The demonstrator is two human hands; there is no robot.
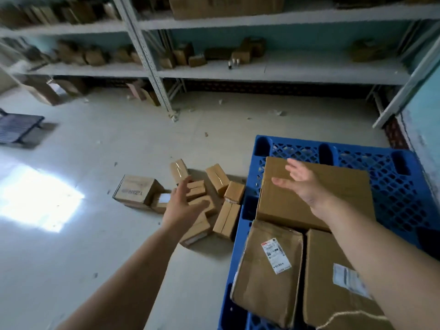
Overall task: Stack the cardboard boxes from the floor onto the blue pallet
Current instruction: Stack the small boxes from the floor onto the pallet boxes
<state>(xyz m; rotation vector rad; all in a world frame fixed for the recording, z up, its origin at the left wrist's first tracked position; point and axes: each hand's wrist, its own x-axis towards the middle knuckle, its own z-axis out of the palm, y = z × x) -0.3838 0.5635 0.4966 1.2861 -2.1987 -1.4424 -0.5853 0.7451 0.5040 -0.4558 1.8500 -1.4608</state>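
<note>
The blue pallet (392, 186) lies on the floor at the right. Three large cardboard boxes rest flat on it: one at the back (285, 201), one with a white label at the front left (266, 277), one at the front right (333, 294). Several small cardboard boxes (227, 217) lie scattered on the floor just left of the pallet, with a bigger printed box (135, 190) further left. My left hand (183, 206) hovers open above the small boxes. My right hand (302, 182) is open above the back box, holding nothing.
Grey metal shelving (152, 65) with more cartons runs along the back wall. A dark flat trolley (16, 128) stands at the far left. A teal wall (426, 120) borders the pallet on the right. Bright light glares on the pale floor (35, 201).
</note>
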